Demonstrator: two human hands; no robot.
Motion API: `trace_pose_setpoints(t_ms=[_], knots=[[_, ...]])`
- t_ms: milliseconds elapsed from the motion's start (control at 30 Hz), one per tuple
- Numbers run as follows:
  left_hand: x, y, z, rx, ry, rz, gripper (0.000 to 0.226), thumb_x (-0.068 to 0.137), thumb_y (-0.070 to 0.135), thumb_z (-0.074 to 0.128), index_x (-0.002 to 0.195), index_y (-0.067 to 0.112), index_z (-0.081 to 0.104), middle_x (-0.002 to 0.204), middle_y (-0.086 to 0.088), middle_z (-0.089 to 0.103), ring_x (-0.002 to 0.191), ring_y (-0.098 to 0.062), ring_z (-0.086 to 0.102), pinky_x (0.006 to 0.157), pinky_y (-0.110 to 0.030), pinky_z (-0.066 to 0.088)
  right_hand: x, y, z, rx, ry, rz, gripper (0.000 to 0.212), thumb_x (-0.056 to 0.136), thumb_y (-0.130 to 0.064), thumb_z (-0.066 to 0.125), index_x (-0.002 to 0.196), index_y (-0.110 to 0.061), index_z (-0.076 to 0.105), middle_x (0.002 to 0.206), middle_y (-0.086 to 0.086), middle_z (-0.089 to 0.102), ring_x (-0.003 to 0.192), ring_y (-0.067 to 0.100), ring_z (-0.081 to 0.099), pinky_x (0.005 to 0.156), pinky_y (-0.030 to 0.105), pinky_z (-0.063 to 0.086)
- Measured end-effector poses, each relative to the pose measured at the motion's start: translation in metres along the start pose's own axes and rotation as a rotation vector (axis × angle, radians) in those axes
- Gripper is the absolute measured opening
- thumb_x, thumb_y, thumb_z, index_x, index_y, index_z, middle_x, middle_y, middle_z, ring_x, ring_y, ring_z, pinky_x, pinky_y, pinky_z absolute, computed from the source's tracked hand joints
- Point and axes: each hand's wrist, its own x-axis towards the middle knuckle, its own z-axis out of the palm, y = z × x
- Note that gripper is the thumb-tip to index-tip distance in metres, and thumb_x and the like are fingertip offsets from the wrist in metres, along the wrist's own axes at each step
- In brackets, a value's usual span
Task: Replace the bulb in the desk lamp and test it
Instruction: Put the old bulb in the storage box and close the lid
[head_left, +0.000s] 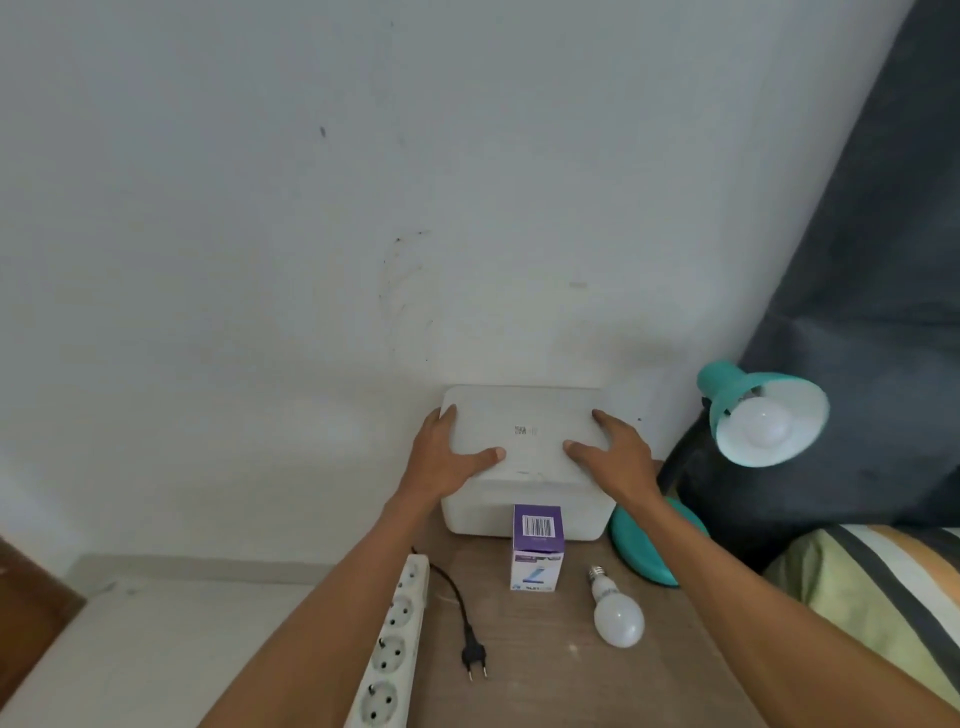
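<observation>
A teal desk lamp (727, 395) stands at the table's right edge, its shade turned towards me with a white bulb (766, 423) screwed in. Its round teal base (636, 540) sits behind my right forearm. A loose white bulb (617, 616) lies on the wooden table (545, 675). A purple and white bulb carton (537, 548) stands upright in front of a white plastic box (524, 436) against the wall. My left hand (444, 457) grips the box lid's left side and my right hand (610, 454) grips its right side.
A white power strip (395, 639) lies along the table's left edge. The lamp's black plug (474, 654) and cord lie unplugged beside it. A dark cushion (857, 312) and striped bedding (883, 587) are to the right. A plain wall is behind.
</observation>
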Motion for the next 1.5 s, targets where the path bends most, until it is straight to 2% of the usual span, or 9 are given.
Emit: trace_pose_setpoints(t_ms=[367, 533, 600, 700, 933, 1033, 1133, 1300, 1500], knots=[[-0.004, 0.015, -0.006, -0.017, 0.024, -0.004, 0.109, 0.077, 0.048, 0.088, 0.16, 0.008, 0.03, 0.164, -0.004, 0.031, 0.15, -0.023, 0.032, 0.119, -0.03, 0.027, 0.002, -0.014, -0.009, 0.007, 0.027, -0.004, 0.076, 0.081, -0.041, 0.073, 0.147, -0.019, 0.043, 0.155, 0.01, 0.038, 0.143, 0.027, 0.033, 0.117, 0.042, 0.029], [-0.016, 0.026, -0.013, 0.03, 0.061, 0.055, 0.096, 0.08, 0.041, 0.087, 0.155, 0.006, 0.038, 0.158, -0.006, 0.038, 0.144, -0.019, 0.037, 0.104, -0.019, 0.025, -0.012, -0.02, -0.016, 0.004, 0.078, -0.03, 0.075, 0.083, -0.041, 0.072, 0.147, -0.019, 0.042, 0.155, 0.009, 0.038, 0.143, 0.027, 0.034, 0.115, 0.041, 0.028], [-0.028, 0.031, -0.018, 0.042, 0.073, 0.09, 0.096, 0.079, 0.042, 0.087, 0.155, 0.008, 0.038, 0.158, -0.005, 0.038, 0.141, -0.015, 0.038, 0.105, -0.02, 0.028, -0.026, -0.023, -0.019, 0.008, 0.113, -0.047, 0.074, 0.083, -0.041, 0.072, 0.147, -0.02, 0.042, 0.154, 0.009, 0.038, 0.142, 0.027, 0.034, 0.114, 0.041, 0.029], [-0.053, 0.037, -0.025, 0.061, 0.086, 0.117, 0.105, 0.078, 0.051, 0.085, 0.159, 0.01, 0.031, 0.165, -0.004, 0.028, 0.151, -0.022, 0.031, 0.118, -0.031, 0.029, -0.052, -0.027, -0.025, 0.011, 0.146, -0.076, 0.074, 0.083, -0.043, 0.071, 0.148, -0.022, 0.041, 0.154, 0.009, 0.038, 0.141, 0.027, 0.035, 0.113, 0.042, 0.03], [-0.153, 0.029, -0.017, 0.11, 0.119, 0.151, 0.099, 0.08, 0.049, 0.085, 0.156, 0.01, 0.035, 0.16, -0.005, 0.035, 0.144, -0.023, 0.038, 0.109, -0.024, 0.031, -0.145, -0.002, -0.032, -0.006, 0.182, -0.08, 0.072, 0.08, -0.044, 0.071, 0.144, -0.021, 0.047, 0.147, 0.009, 0.047, 0.13, 0.029, 0.046, 0.108, 0.046, 0.04], [-0.2, 0.007, -0.003, 0.129, 0.108, 0.102, 0.103, 0.078, 0.056, 0.083, 0.157, 0.011, 0.035, 0.163, -0.003, 0.031, 0.146, -0.023, 0.037, 0.117, -0.033, 0.035, -0.192, 0.026, -0.024, -0.038, 0.156, -0.034, 0.071, 0.081, -0.045, 0.071, 0.144, -0.022, 0.047, 0.146, 0.011, 0.046, 0.131, 0.031, 0.045, 0.109, 0.047, 0.038], [-0.247, -0.021, 0.018, 0.187, 0.062, 0.005, 0.107, 0.078, 0.064, 0.078, 0.161, 0.017, 0.028, 0.17, -0.001, 0.02, 0.153, -0.025, 0.027, 0.125, -0.044, 0.028, -0.238, 0.06, -0.01, -0.084, 0.115, 0.019, 0.07, 0.084, -0.049, 0.068, 0.145, -0.025, 0.044, 0.151, 0.01, 0.042, 0.133, 0.031, 0.043, 0.109, 0.046, 0.037], [-0.304, -0.06, 0.044, 0.287, -0.039, -0.067, 0.104, 0.086, 0.068, 0.067, 0.164, 0.026, 0.011, 0.173, 0.002, 0.005, 0.157, -0.025, 0.018, 0.125, -0.043, 0.023, -0.293, 0.103, 0.014, -0.109, 0.047, 0.112, 0.07, 0.084, -0.056, 0.065, 0.145, -0.031, 0.04, 0.149, 0.008, 0.044, 0.13, 0.029, 0.047, 0.103, 0.044, 0.043], [-0.32, -0.083, 0.056, 0.37, -0.129, -0.051, 0.106, 0.089, 0.069, 0.062, 0.164, 0.025, 0.002, 0.173, 0.0, -0.003, 0.159, -0.024, 0.009, 0.125, -0.041, 0.021, -0.315, 0.13, 0.027, -0.169, 0.007, 0.145, 0.073, 0.085, -0.056, 0.064, 0.148, -0.026, 0.04, 0.153, 0.01, 0.038, 0.137, 0.033, 0.039, 0.11, 0.049, 0.037]])
